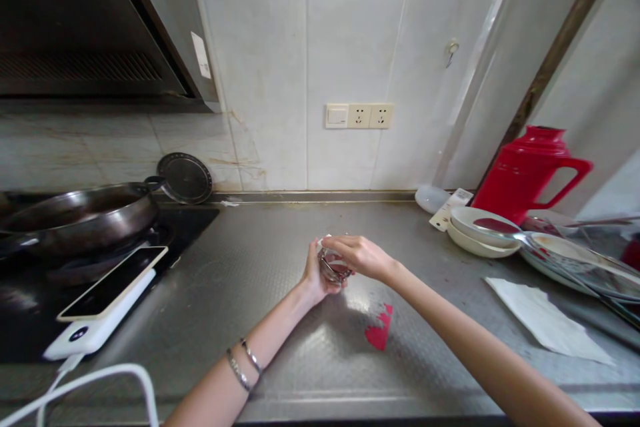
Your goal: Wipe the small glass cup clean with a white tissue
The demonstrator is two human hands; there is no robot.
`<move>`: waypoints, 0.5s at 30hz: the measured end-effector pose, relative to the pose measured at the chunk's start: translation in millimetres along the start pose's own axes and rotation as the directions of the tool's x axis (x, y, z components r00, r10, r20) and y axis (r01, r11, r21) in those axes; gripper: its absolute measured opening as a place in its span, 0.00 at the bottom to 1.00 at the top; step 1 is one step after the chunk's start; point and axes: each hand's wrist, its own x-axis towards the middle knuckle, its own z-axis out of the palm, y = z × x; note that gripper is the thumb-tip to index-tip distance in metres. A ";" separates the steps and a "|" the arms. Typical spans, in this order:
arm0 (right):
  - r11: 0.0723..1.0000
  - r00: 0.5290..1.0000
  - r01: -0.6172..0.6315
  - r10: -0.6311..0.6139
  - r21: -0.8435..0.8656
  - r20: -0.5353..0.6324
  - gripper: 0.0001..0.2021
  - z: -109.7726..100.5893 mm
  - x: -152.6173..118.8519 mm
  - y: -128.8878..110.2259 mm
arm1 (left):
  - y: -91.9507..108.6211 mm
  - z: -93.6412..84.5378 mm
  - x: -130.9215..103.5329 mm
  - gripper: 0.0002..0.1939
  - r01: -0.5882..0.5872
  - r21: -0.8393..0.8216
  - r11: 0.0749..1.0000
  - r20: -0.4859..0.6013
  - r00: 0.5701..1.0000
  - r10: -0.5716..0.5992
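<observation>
Near the middle of the metal counter [280, 340], my left hand [316, 278] is wrapped round a small shiny, silvery object [334, 267] from the left and below. My right hand [357, 255] lies over the top of it, its fingers together and reaching across to the left hand. A bit of white shows between the hands at the top; what it is I cannot tell. Just below the hands, a torn piece of red paper or film [380, 330] lies on the counter.
A pan [100, 217] sits on the black stove at left, with a phone [115, 283] over a white power bank [95, 333] and cable. Rightward are a red thermos [525, 173], stacked bowls [483, 240], plates [565, 257] and a white paper sheet [547, 320].
</observation>
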 end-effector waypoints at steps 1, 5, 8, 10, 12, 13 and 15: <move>1.000 1.000 -0.016 0.016 -0.002 -0.004 0.16 -0.2 -2.3 2.0 | 0.7 1.4 -1.9 0.36 -0.003 -0.012 1.000 0.012 1.000 0.003; 0.994 0.994 -0.108 0.108 -0.002 -0.036 0.18 1.2 -16.1 6.4 | 2.3 5.4 -7.5 0.36 -0.011 -0.062 0.998 0.027 1.000 0.013; 0.992 0.986 -0.129 0.128 0.004 -0.105 0.20 4.6 -25.3 4.3 | 0.3 6.0 -7.5 0.36 -0.010 -0.074 0.997 0.016 1.000 0.011; 0.993 0.982 -0.114 0.114 0.006 -0.150 0.20 7.6 -29.7 1.4 | -1.8 5.5 -5.8 0.35 -0.015 -0.093 0.996 -0.003 1.000 0.015; 0.994 0.978 -0.105 0.105 0.009 -0.177 0.21 10.8 -33.6 -1.4 | -3.3 4.2 -3.7 0.35 -0.031 -0.121 0.992 -0.026 0.999 0.028; 0.994 0.977 -0.108 0.108 0.011 -0.182 0.22 12.4 -35.5 -2.5 | -3.5 3.3 -2.7 0.35 -0.041 -0.145 0.989 -0.039 0.999 0.035; 0.992 0.974 -0.127 0.128 0.014 -0.187 0.24 15.5 -39.0 -4.8 | -3.0 1.3 -0.9 0.34 -0.031 -0.236 0.971 -0.046 0.999 0.021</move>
